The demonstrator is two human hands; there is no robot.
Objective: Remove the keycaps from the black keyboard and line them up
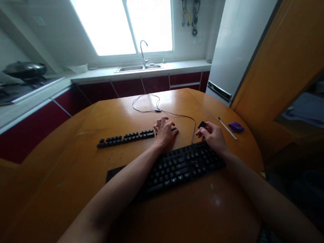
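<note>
A black keyboard (172, 168) lies at a slant on the wooden table, and its top row looks bare of keycaps. Beyond it, loose black keycaps (126, 137) are lined up in two rows. My left hand (163, 132) is over the right end of these rows, fingers spread and bent, the fingertips down by the keycaps; part of the rows is hidden under it. Above the keyboard's far right corner, my right hand (213, 138) pinches a small black square piece (202, 124) between thumb and fingers. What kind of piece it is cannot be made out.
A thin cable (179, 114) runs from the keyboard and loops on the table (90, 190). To the right lie a white stick-like brush (228, 129) and a folded purple cloth (236, 127). Behind are a sink (131, 68), counter and fridge (237, 38); a pan (25, 69) stands left.
</note>
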